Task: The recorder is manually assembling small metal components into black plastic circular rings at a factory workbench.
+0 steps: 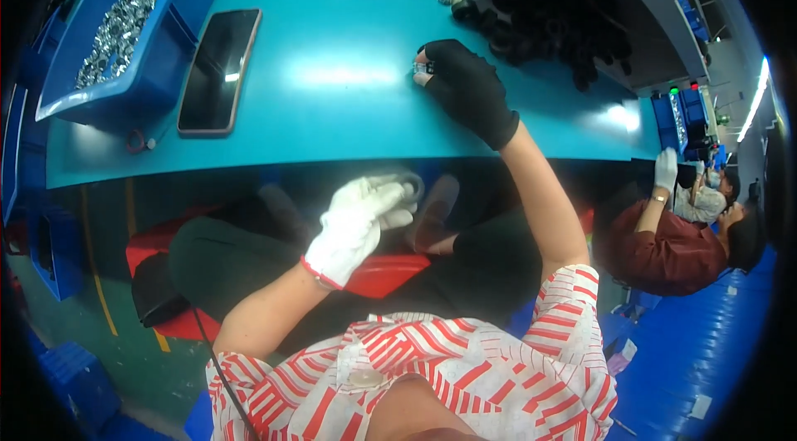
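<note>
Here, the right grip (466, 90) pinches a shiny metal piece (421, 69); the left grip (357, 215), fingers curled, holds a blurred ring (420, 185).

Left hand (359, 217) near torso, elbow bent, fingers curled; right hand (466, 88) farther forward, fingers bent.

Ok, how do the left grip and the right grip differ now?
The left grip wears a white glove; the right grip wears a black glove. The left grip is in front of the table; the right grip is over it. The left grip holds a blurred ring-like part; the right grip, a shiny metal part. Both are gloved.
</note>
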Available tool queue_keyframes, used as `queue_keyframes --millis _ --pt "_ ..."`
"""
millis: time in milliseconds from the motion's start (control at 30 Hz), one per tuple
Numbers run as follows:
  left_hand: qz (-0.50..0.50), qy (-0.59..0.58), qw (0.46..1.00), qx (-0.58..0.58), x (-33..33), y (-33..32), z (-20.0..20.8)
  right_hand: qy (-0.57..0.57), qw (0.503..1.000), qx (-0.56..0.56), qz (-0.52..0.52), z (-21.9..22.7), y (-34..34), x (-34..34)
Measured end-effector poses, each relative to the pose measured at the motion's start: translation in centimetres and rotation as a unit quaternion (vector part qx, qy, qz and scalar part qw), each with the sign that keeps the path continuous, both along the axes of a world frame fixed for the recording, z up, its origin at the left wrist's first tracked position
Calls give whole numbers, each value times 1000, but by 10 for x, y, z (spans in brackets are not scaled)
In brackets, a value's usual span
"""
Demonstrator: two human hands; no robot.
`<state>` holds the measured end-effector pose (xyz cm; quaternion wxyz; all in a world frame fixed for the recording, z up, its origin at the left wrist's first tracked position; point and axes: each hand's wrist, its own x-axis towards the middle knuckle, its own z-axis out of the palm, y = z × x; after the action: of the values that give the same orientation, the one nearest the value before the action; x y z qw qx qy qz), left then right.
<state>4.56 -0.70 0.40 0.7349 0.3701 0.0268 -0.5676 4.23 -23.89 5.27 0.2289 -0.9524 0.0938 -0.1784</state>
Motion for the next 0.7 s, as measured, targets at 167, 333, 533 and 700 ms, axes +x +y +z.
queue_keyframes --millis 167,333,533,700 --pt "0 3 1000 17 1 0 -1 -116 988 -81 57 -10 7 -18" --pt "-5 8 1000 0 -4 0 -9 -109 994 11 19 -6 24 -41" --pt "14 14 999 -41 -10 -1 1 -41 978 180 94 -5 73 -106" --pt "16 -55 998 12 -16 -4 -8 -15 995 72 61 -13 81 -119"
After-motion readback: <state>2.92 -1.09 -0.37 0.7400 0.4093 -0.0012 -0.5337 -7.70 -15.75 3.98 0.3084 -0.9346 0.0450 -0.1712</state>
